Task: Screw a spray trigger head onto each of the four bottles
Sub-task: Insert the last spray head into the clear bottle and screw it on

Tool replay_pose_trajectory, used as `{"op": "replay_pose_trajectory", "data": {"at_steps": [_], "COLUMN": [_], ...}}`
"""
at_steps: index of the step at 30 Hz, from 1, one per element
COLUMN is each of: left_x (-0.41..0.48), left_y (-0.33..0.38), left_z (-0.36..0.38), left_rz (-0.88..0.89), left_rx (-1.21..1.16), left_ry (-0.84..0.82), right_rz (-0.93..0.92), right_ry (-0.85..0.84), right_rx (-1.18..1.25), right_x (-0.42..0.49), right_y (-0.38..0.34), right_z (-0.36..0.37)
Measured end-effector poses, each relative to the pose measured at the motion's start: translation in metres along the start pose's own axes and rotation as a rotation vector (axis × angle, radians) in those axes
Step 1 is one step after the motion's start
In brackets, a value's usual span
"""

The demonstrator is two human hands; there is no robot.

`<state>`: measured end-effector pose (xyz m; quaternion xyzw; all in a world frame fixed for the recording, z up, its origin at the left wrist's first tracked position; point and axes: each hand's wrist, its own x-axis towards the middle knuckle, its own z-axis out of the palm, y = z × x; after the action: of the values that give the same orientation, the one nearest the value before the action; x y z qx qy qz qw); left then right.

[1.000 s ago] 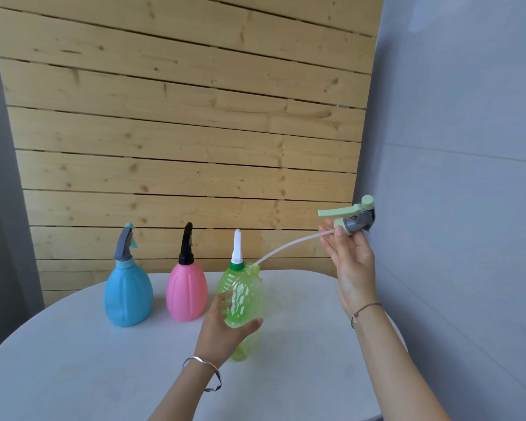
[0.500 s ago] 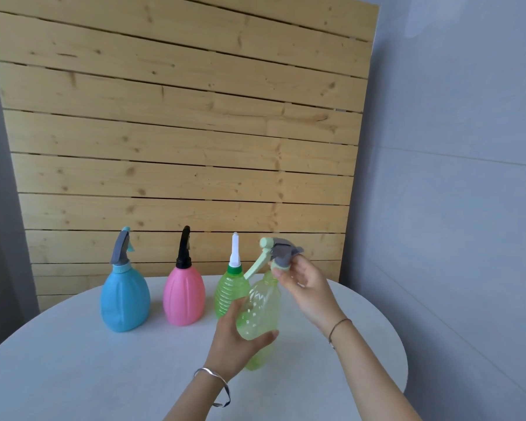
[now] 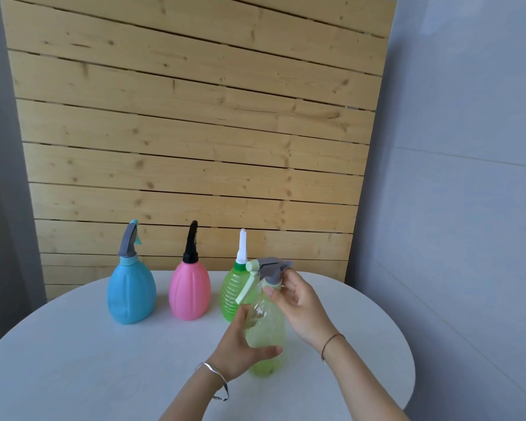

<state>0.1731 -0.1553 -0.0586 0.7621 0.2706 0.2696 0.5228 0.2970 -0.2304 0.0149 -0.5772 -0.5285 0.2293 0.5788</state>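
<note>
A pale green clear bottle [image 3: 266, 332] is held near the middle of the white table, tilted slightly. My left hand [image 3: 240, 347] wraps its lower body. A grey and mint spray trigger head [image 3: 263, 270] sits on its neck, lever hanging to the left. My right hand [image 3: 298, 302] pinches the head's collar with fingertips. Behind stand a blue bottle [image 3: 131, 291] with a grey head, a pink bottle [image 3: 189, 291] with a black head, and a green ribbed bottle [image 3: 231, 291] with a white head, all upright.
The round white table [image 3: 73, 360] curves away at the right and near edges. A wooden slat panel [image 3: 195, 132] stands behind the bottles. Grey walls close in on the right.
My right hand brought the trigger head from high at the right down onto the bottle's neck, its tube going inside. The head now sits lower on the neck, with the bottle shifted right.
</note>
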Motion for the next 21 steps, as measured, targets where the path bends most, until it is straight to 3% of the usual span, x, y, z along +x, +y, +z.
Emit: {"op": "replay_pose_trajectory", "data": {"at_steps": [6, 10, 14, 18, 21], "left_x": [-0.002, -0.006, 0.000, 0.015, 0.024], "left_y": [0.023, 0.073, 0.105, 0.110, 0.104], "left_z": [-0.026, -0.063, -0.063, -0.050, -0.048], "left_rz": [-0.062, 0.125, 0.348, 0.376, 0.366], "left_rx": [0.034, -0.273, -0.098, 0.074, 0.014], "left_ry": [-0.175, 0.096, 0.186, 0.192, 0.182], "right_rz": [-0.001, 0.010, 0.001, -0.001, 0.000], "right_ry": [0.017, 0.036, 0.062, 0.074, 0.099], "right_rx": [-0.006, 0.016, 0.036, 0.035, 0.070], "right_x": [0.001, 0.000, -0.001, 0.000, 0.001], "right_y": [0.003, 0.006, 0.009, 0.010, 0.012], "right_z": [-0.001, 0.001, 0.004, 0.006, 0.007]}}
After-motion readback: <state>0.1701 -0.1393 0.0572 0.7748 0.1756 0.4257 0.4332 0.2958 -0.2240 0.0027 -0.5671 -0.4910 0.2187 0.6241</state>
